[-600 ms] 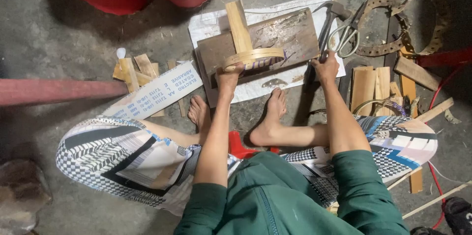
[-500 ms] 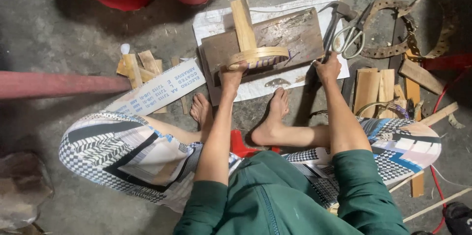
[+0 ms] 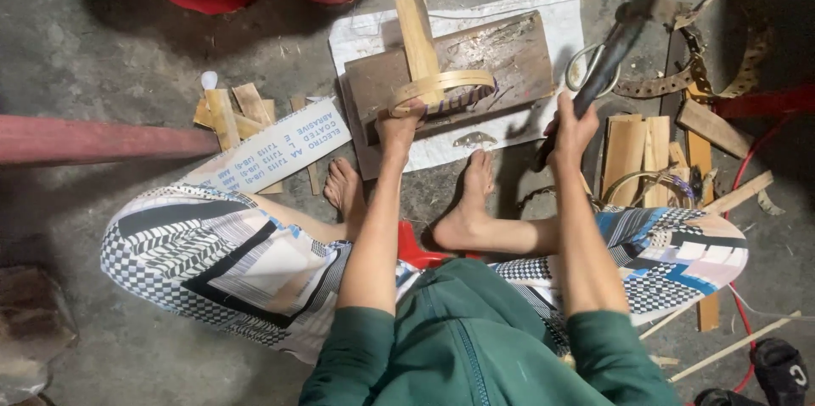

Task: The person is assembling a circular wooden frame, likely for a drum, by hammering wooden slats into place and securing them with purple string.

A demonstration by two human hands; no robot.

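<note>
1. A rough grey concrete floor (image 3: pixel 102 58) carries the work; the person sits on it, bare feet just beside a white sheet (image 3: pixel 560 15).
2. A scarred brown wooden block (image 3: pixel 501 62) lies on that sheet, with a pale upright wooden strip (image 3: pixel 418 28) and a curved bamboo loop (image 3: pixel 441 83) on its near edge.
3. The left hand (image 3: pixel 397 124) pinches the loop's near end, fingers pressed together.
4. The right hand (image 3: pixel 570 127) wraps closed around a dark hammer (image 3: pixel 613 45), raised and blurred.
5. Wood offcuts (image 3: pixel 641 147) crowd the right edge; a sandpaper strip (image 3: pixel 272 147) lies on the left.
</note>
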